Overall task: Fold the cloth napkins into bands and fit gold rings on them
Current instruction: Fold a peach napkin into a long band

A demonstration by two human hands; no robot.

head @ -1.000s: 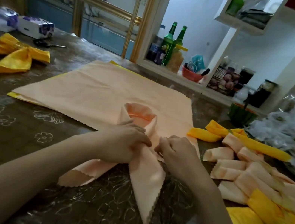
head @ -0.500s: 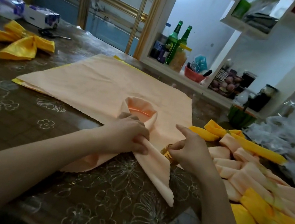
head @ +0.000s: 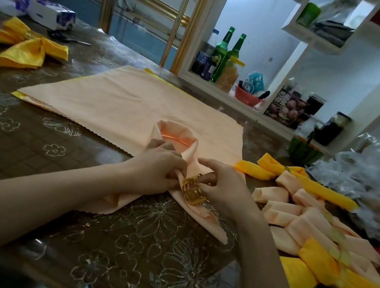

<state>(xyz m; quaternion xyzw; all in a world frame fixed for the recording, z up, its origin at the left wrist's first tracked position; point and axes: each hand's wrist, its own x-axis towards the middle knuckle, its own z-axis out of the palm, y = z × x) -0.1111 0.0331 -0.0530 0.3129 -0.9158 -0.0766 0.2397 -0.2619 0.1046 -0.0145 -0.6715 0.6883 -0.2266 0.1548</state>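
Observation:
A peach napkin folded into a band (head: pixel 199 215) forms a loop (head: pixel 175 136) with two tails crossing toward me. My left hand (head: pixel 158 171) grips the band at the crossing. A gold ring (head: pixel 193 191) sits around the right tail just beside that grip, and my right hand (head: pixel 223 187) holds the ring with curled fingers. The band lies partly on a flat stack of peach napkins (head: pixel 124 104) with a yellow one underneath.
Finished peach and yellow ringed napkins (head: pixel 317 222) are heaped at the right. A yellow bow napkin (head: pixel 27 46), scissors (head: pixel 68 38) and tissue packs (head: pixel 52 14) lie far left. A shelf with green bottles (head: pixel 225 53) and a plastic bag (head: pixel 368 180) stand behind.
My right hand has brought a gold ring onto the right tail of the band and slid it up near the crossing. My left hand keeps its grip.

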